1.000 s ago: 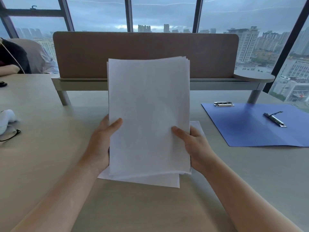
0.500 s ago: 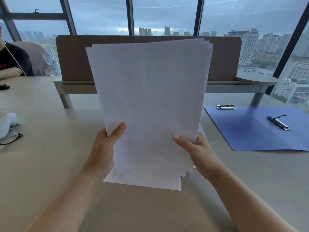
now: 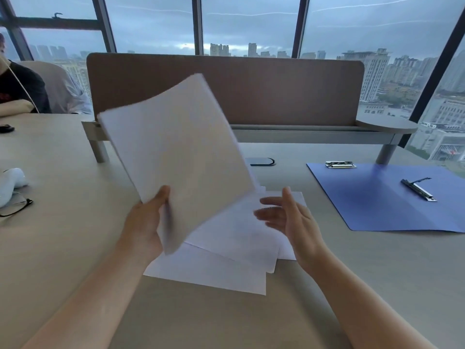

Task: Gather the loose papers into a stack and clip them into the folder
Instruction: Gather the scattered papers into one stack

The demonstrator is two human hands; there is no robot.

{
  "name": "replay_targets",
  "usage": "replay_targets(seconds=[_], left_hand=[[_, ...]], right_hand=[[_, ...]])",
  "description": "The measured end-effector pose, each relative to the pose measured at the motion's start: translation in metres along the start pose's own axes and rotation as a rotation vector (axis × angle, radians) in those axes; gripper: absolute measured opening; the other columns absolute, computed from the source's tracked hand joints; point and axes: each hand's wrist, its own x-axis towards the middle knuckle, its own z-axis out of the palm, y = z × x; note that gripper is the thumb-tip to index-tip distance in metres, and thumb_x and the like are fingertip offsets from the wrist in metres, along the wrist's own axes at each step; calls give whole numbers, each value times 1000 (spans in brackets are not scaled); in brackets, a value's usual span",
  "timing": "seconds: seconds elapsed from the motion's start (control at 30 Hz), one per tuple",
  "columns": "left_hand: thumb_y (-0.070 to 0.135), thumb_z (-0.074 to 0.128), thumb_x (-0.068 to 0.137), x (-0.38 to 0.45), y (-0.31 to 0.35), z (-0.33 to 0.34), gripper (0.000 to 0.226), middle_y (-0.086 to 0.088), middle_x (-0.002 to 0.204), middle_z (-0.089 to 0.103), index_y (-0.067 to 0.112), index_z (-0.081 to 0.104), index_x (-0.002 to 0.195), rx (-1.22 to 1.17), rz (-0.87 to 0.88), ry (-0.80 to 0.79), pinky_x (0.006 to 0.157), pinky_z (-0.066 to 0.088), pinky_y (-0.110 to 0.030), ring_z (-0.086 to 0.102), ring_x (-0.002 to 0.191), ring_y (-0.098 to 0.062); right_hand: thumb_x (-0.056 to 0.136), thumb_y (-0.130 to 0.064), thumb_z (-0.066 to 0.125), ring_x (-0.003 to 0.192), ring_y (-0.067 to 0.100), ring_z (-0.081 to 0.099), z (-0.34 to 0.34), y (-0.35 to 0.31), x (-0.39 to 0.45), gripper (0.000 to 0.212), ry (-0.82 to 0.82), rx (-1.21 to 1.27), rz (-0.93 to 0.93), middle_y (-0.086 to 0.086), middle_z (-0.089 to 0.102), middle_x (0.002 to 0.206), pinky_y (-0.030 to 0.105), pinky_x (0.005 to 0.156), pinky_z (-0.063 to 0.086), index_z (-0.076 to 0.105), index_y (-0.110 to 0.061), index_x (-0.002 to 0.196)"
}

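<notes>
My left hand grips a stack of white papers by its lower corner, tilted left and lifted above the table. My right hand hovers open just right of the stack, fingers spread, touching nothing. Under the stack a few loose white sheets lie fanned on the table. An open blue folder lies flat at the right, with a black spring clip near its middle and a silver clip at its top left edge.
A brown desk divider on a low shelf runs across the back. Glasses and a white object lie at the left edge. A seated person's arm rests at far left. A cable port sits behind the papers.
My right hand has let go of the stack and opened. The left hand alone now holds the papers, which have swung from upright to tilted left, uncovering more sheets on the table.
</notes>
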Motion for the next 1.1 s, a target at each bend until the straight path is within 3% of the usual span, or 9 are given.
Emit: replay_targets(seconds=[0.1, 0.2, 0.3, 0.4, 0.53, 0.6, 0.7, 0.93, 1.1], left_hand=[[26, 59, 95, 7, 3, -10, 12, 6, 58, 67, 19, 66, 88, -213, -239, -113, 41, 47, -16, 61, 44, -7], [22, 55, 96, 11, 0, -14, 14, 5, 57, 63, 17, 62, 85, -340, -327, -170, 34, 42, -16, 55, 37, -5], [21, 55, 97, 11, -5, -13, 17, 3, 58, 64, 14, 63, 84, -348, -342, -159, 34, 42, -16, 55, 37, -6], [19, 58, 96, 10, -9, -11, 15, 3, 60, 64, 14, 63, 84, -344, -339, -148, 36, 43, -15, 56, 39, -6], [17, 56, 98, 9, -10, -10, 17, 3, 58, 62, 13, 62, 83, -355, -335, -134, 37, 42, -14, 53, 38, -5], [17, 56, 98, 10, -10, -10, 17, 3, 60, 63, 13, 62, 83, -365, -340, -141, 37, 42, -14, 52, 38, -5], [17, 56, 97, 11, -11, -10, 16, 3, 61, 62, 13, 62, 83, -355, -335, -148, 37, 42, -15, 51, 38, -5], [17, 59, 96, 10, -11, -9, 13, 2, 60, 62, 12, 62, 85, -340, -327, -142, 37, 42, -15, 54, 39, -6], [18, 59, 97, 10, -10, -8, 15, 2, 57, 61, 12, 61, 83, -332, -311, -147, 38, 42, -16, 53, 40, -7]], right_hand=[[89, -61, 55, 119, 12, 61, -2, 3, -1, 46, -20, -543, -48, -10, 69, 121, 25, 95, 47, 69, -26, 116], [68, -84, 56, 150, 11, 21, -1, 11, -6, 97, -261, -1056, 8, -13, 31, 159, 33, 121, 19, 32, -38, 151], [62, -92, 50, 154, 11, -8, 1, 16, -8, 119, -372, -1185, 14, -8, -1, 168, 40, 124, -4, 8, -36, 158], [59, -93, 53, 154, 11, -1, 1, 11, -10, 120, -334, -1191, 17, -9, 7, 167, 42, 124, 0, 11, -37, 157], [64, -89, 54, 139, 16, 37, 4, 5, 1, 97, -169, -1214, -43, -10, 46, 148, 38, 114, 26, 42, -36, 145], [68, -85, 56, 129, 19, 48, 8, 3, 16, 87, -62, -1173, -52, -6, 56, 136, 38, 104, 36, 52, -31, 137], [68, -84, 59, 126, 25, 48, 12, 4, 46, 85, -27, -1205, 2, 1, 56, 133, 40, 98, 39, 57, -25, 131], [42, -93, 64, 128, 30, 44, 17, -5, 94, 116, -71, -1349, 161, 5, 50, 133, 43, 91, 38, 51, -21, 132], [42, -87, 74, 98, 28, 59, 15, -20, 99, 94, -89, -1335, 232, 0, 58, 100, 34, 75, 40, 51, -19, 103]])
